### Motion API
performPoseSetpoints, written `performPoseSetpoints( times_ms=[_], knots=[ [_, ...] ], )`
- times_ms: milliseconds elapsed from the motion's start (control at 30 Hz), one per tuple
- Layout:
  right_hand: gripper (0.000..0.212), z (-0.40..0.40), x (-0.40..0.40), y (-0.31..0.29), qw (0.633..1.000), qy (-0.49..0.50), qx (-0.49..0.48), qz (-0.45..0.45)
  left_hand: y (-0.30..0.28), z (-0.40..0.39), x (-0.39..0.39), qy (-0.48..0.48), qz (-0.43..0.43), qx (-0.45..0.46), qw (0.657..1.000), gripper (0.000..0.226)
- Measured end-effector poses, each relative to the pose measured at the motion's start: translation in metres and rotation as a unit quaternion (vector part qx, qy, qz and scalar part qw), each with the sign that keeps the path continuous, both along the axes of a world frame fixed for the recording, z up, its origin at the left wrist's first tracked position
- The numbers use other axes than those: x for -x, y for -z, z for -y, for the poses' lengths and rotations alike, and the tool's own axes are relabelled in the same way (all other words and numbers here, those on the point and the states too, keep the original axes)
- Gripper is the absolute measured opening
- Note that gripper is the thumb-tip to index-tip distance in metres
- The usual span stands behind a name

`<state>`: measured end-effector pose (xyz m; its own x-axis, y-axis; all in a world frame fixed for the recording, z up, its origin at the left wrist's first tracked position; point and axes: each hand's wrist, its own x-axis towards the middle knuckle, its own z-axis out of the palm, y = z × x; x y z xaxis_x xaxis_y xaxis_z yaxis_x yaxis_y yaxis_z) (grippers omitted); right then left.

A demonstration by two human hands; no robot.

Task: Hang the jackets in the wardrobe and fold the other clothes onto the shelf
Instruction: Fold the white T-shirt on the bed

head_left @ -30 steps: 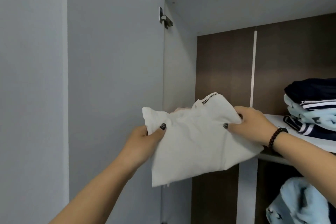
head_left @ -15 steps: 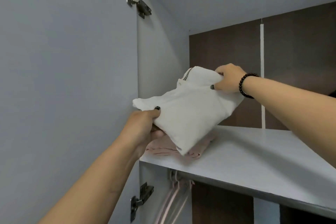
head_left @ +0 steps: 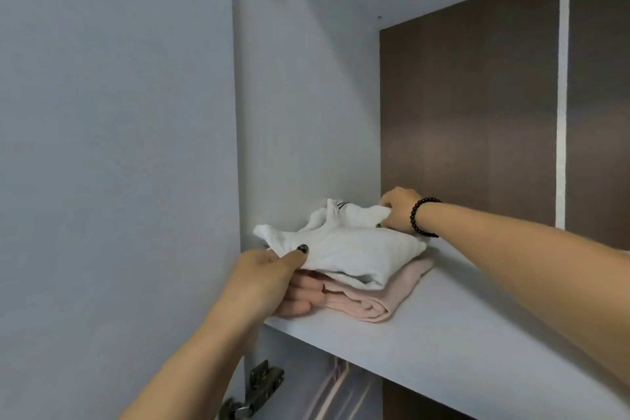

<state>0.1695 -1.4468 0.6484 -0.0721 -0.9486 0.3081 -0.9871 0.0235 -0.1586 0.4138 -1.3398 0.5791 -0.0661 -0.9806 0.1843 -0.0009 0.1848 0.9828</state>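
A folded white top is being set on the shelf, laid over a folded pink garment that lies in the left corner against the wardrobe's side wall. The top is held at two opposite ends. Its near left corner is pinched by the left hand, thumb on top and fingers curled beneath, so that those fingers are caught between the top and the pink garment. Its far end, by the collar with dark stripes, is gripped by the right hand, whose fingers are curled into the cloth; a beaded bracelet is worn on that wrist.

The top's long axis runs from near left to far right, from one hand to the other, roughly along the pink garment below. The near edge is reached by the left hand; the far edge, close to the brown back panel, is reached by the right.

The top is judged to be nearly placed. The left fingers would have to be drawn out toward the shelf's front edge without dragging the top askew. Hangers are glimpsed below the shelf.
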Motion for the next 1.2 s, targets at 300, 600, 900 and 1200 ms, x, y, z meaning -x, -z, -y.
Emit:
performPoseSetpoints(
  times_ms=[300,600,900,1200],
  knots=[
    [0.033,-0.025,-0.020,0.006,0.995,-0.067,0.044,0.050,-0.005,-0.009,0.023,-0.226,0.291,0.438,0.820,0.022],
    [0.023,-0.028,-0.017,0.045,0.954,-0.053,-0.027,0.295,0.021,0.047,0.036,0.003,0.480,0.245,0.842,0.059],
    [0.031,-0.064,-0.023,0.048,0.958,-0.024,-0.002,0.285,0.022,0.035,0.027,0.007,0.445,0.273,0.853,0.061],
    [0.047,-0.209,-0.058,0.046,0.982,0.020,0.043,0.184,0.037,-0.048,-0.031,0.069,0.308,0.284,0.905,0.056]
  ],
)
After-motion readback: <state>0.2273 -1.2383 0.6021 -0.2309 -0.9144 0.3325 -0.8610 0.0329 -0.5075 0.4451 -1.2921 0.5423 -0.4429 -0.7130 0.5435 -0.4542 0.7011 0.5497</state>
